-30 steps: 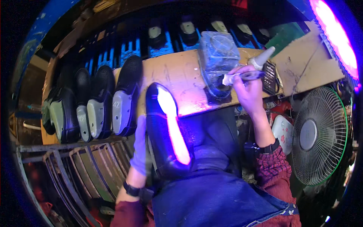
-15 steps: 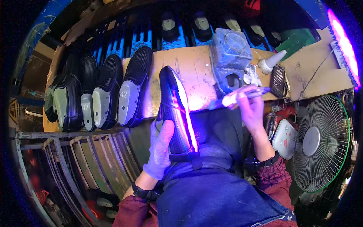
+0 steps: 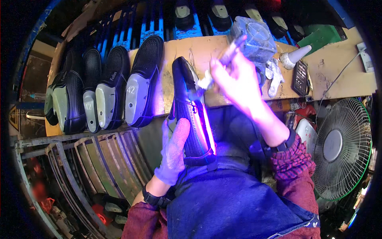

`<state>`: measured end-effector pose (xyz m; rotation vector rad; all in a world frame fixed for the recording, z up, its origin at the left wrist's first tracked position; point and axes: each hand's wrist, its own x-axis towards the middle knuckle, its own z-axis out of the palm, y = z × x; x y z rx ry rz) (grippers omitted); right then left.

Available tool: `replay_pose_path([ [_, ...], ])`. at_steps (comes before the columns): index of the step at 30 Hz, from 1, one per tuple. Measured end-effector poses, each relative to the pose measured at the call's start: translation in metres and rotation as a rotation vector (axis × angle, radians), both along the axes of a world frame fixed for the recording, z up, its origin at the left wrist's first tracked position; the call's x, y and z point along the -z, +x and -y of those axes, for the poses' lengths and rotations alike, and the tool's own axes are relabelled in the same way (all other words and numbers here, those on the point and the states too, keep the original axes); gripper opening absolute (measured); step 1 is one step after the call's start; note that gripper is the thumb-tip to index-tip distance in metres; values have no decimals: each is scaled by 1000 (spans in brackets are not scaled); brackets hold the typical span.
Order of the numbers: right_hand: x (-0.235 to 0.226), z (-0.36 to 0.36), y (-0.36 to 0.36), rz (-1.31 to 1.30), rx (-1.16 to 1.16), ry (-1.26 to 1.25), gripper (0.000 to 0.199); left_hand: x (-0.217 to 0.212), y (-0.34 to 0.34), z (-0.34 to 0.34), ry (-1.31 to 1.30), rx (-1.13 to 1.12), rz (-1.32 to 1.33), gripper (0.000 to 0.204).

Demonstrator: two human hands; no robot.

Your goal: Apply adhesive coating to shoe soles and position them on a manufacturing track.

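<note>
Brush (image 3: 207, 81) now touches shoe (image 3: 191, 115), between both hands.

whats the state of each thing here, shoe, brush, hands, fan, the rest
shoe: held on the lap, sole edge up, glowing purple
brush: tilted, pale tip against the shoe's toe end
left hand: gloved, gripping the shoe's side
right hand: bare, closed on the brush
row of shoes: lying sole-up on the bench
fan: upright; blades too blurred to tell if it spins
jar: standing, plastic-wrapped
</note>
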<state>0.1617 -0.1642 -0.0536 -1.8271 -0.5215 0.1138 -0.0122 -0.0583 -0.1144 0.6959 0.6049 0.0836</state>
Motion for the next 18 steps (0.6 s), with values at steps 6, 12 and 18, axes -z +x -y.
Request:
replay_pose_path([
  [6,7,31,-45,120,-126,110,15,-9,10,1,213,251,94,52],
  [12,-35,43,-53,144,-318,-60,16,-20,17,12,-221,229,223,55],
  [18,-72,30,-41,630,-690,107,20,7,27,-23,-366,164,310,54],
])
